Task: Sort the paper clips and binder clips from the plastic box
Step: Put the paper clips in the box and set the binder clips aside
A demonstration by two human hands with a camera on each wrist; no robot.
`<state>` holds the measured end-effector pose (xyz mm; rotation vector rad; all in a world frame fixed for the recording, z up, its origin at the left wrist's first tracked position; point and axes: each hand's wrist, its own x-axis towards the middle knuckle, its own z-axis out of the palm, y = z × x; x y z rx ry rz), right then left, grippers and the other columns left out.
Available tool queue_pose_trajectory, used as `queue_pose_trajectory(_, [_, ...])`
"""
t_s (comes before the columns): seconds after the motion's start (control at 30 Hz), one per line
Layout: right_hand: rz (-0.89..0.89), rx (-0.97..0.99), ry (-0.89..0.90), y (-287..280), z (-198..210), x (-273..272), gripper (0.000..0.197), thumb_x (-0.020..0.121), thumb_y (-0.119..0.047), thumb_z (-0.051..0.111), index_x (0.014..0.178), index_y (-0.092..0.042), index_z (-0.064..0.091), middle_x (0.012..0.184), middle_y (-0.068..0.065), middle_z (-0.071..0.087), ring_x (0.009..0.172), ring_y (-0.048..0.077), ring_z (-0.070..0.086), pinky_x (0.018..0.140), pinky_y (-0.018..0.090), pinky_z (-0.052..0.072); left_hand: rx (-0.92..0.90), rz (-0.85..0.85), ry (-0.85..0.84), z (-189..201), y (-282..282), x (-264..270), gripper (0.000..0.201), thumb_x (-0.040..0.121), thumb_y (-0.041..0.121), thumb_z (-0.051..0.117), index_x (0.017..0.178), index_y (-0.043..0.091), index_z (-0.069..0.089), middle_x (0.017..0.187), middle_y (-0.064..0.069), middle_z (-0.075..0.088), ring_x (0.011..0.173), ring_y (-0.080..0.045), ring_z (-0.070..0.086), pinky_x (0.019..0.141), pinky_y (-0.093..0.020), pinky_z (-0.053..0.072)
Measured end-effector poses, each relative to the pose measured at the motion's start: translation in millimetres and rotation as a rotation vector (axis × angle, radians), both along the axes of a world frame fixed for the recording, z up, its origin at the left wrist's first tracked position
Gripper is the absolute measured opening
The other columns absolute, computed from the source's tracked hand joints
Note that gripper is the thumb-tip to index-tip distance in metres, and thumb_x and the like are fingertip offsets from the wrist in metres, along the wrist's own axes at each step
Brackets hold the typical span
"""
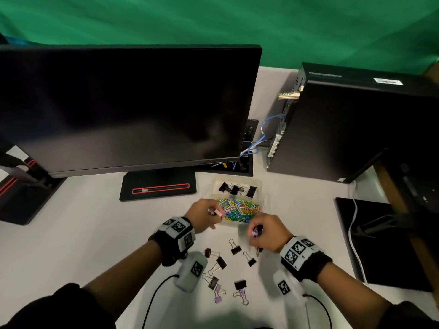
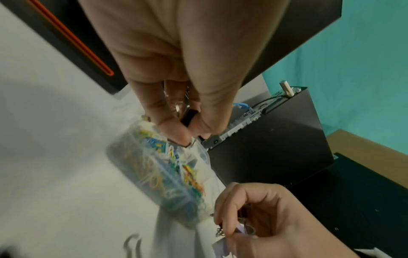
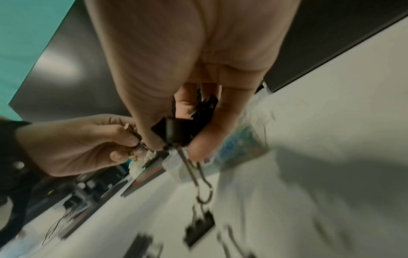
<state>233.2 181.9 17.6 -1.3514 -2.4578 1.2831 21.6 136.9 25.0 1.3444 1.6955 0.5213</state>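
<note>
A clear plastic box (image 1: 264, 198) sits on the white table past both hands. Its near compartment holds a heap of coloured paper clips (image 1: 237, 209), blurred in the left wrist view (image 2: 159, 176); its far compartment holds black binder clips (image 1: 237, 189). My left hand (image 1: 215, 216) is at the box's near left corner and pinches binder clips: a pink one (image 1: 219, 212) and a black one (image 2: 188, 117). My right hand (image 1: 255, 230) hovers at the near right corner and grips a black binder clip (image 3: 176, 132) with a purple one (image 1: 254, 233). Several binder clips (image 1: 221, 263) lie scattered on the table below the hands.
A dark monitor (image 1: 128, 108) on a black base (image 1: 158, 186) stands behind the box. A black computer tower (image 1: 351, 129) with blue cables (image 1: 263, 131) is at the back right. A black mat (image 1: 380, 243) with a white cable (image 1: 354, 236) lies on the right.
</note>
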Motion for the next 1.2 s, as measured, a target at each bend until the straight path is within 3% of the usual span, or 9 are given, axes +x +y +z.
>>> queue_pose_trajectory(0.13, [-0.102,0.031,0.058,35,16,-12,0.017,0.065,-0.002,0.073,0.068,-0.018,0.066,0.079,-0.006,0.058,0.074,0.007,0.055,0.071,0.02,0.044,0.062,0.072,-0.008,12,35,-1,0.012,0.086,0.007,0.057,0.086,0.016,0.065,0.09,0.0,0.062,0.065,-0.012,0.063,0.053,-0.012,0.048])
queue_pose_trajectory(0.23, [-0.191,0.071,0.047,63,23,-26,0.012,0.066,-0.004,0.073,0.071,-0.014,0.069,0.083,-0.001,0.061,0.077,0.013,0.055,0.073,0.023,0.042,0.088,0.205,-0.034,11,63,5,0.014,0.085,0.007,0.059,0.083,0.018,0.066,0.093,-0.003,0.063,0.066,-0.021,0.066,0.067,-0.024,0.053])
queue_pose_trajectory(0.33, [-0.281,0.096,0.052,87,21,-39,0.009,0.067,-0.006,0.073,0.071,-0.014,0.07,0.078,0.001,0.064,0.073,0.014,0.056,0.071,0.023,0.043,0.086,0.281,-0.048,4,84,14,0.015,0.085,0.004,0.057,0.09,0.014,0.067,0.1,-0.008,0.063,0.06,-0.015,0.063,0.056,-0.011,0.049])
queue_pose_trajectory(0.4, [-0.327,0.101,0.056,98,16,-46,0.01,0.068,-0.008,0.073,0.07,-0.017,0.07,0.074,0.001,0.065,0.067,0.013,0.056,0.066,0.024,0.044,0.099,0.257,-0.004,1,92,20,0.02,0.085,0.002,0.055,0.098,0.01,0.068,0.106,-0.012,0.066,0.073,-0.021,0.067,0.054,-0.007,0.044])
queue_pose_trajectory(0.53, [-0.365,0.137,0.068,109,1,-56,0.007,0.071,-0.013,0.073,0.076,-0.018,0.071,0.081,0.002,0.068,0.079,0.017,0.06,0.073,0.026,0.048,0.104,0.12,0.125,-4,94,28,0.034,0.088,-0.001,0.047,0.112,0.014,0.066,0.114,-0.013,0.066,0.099,-0.028,0.062,0.074,-0.022,0.044])
queue_pose_trajectory(0.7, [-0.366,0.124,0.079,110,-7,-59,0.01,0.08,-0.013,0.067,0.087,-0.02,0.07,0.094,0.003,0.072,0.086,0.022,0.066,0.083,0.035,0.054,0.177,0.042,0.117,-14,83,29,0.044,0.085,-0.008,0.044,0.117,0.015,0.063,0.129,-0.007,0.058,0.12,-0.021,0.054,0.101,-0.019,0.037])
queue_pose_trajectory(1.0, [-0.21,0.131,0.021,92,12,-40,0.027,0.089,-0.004,0.049,0.096,-0.018,0.071,0.101,0.004,0.071,0.092,0.018,0.062,0.081,0.024,0.045,0.289,0.065,0.085,-6,43,-5,0.038,0.089,-0.008,0.039,0.102,0.015,0.068,0.108,-0.004,0.061,0.099,-0.013,0.052,0.086,-0.02,0.039])
queue_pose_trajectory(1.1, [-0.2,0.143,0.061,77,18,-29,0.025,0.089,-0.005,0.05,0.095,-0.018,0.071,0.103,0.001,0.07,0.092,0.016,0.06,0.087,0.03,0.048,0.27,0.072,0.089,-2,22,-17,0.031,0.09,-0.003,0.043,0.098,0.014,0.067,0.104,0.004,0.062,0.089,-0.005,0.052,0.075,-0.007,0.039])
queue_pose_trajectory(1.2, [-0.198,0.132,0.074,55,18,-12,0.019,0.089,-0.01,0.054,0.095,-0.018,0.069,0.098,-0.002,0.069,0.085,0.013,0.059,0.079,0.027,0.049,0.218,0.057,0.065,-6,-8,-24,0.022,0.088,0.002,0.053,0.099,0.015,0.066,0.101,0.009,0.06,0.081,0.001,0.052,0.067,-0.008,0.04])
